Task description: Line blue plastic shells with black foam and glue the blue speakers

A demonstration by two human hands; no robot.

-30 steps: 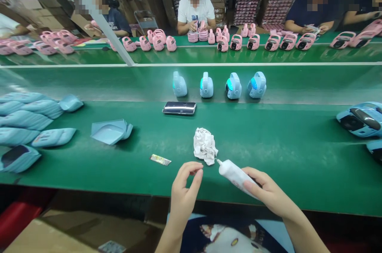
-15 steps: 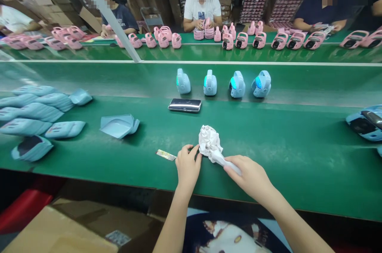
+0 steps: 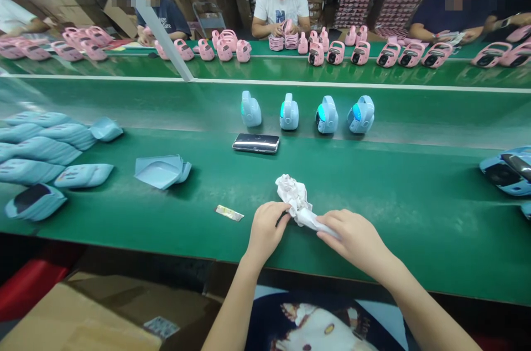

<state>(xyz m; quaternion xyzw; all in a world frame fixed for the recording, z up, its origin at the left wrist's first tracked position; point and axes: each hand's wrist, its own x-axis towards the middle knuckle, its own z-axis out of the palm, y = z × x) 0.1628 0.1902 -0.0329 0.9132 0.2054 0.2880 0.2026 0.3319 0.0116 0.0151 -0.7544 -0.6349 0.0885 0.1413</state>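
White tissue (image 3: pixel 292 192) over the desk (image 3: pixel 398 190) is pinched by the left hand (image 3: pixel 269 229); the tube (image 3: pixel 317 224), pointed toward ten o'clock, is gripped by the right hand (image 3: pixel 357 237). Under excessive squeezing, contents could be expelled or tissue torn.

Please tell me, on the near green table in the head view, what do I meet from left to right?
Stacked light-blue shells → separate light-blue shells → small printed sachet → left hand → crumpled white paper → white tube → right hand → blue-and-black device.
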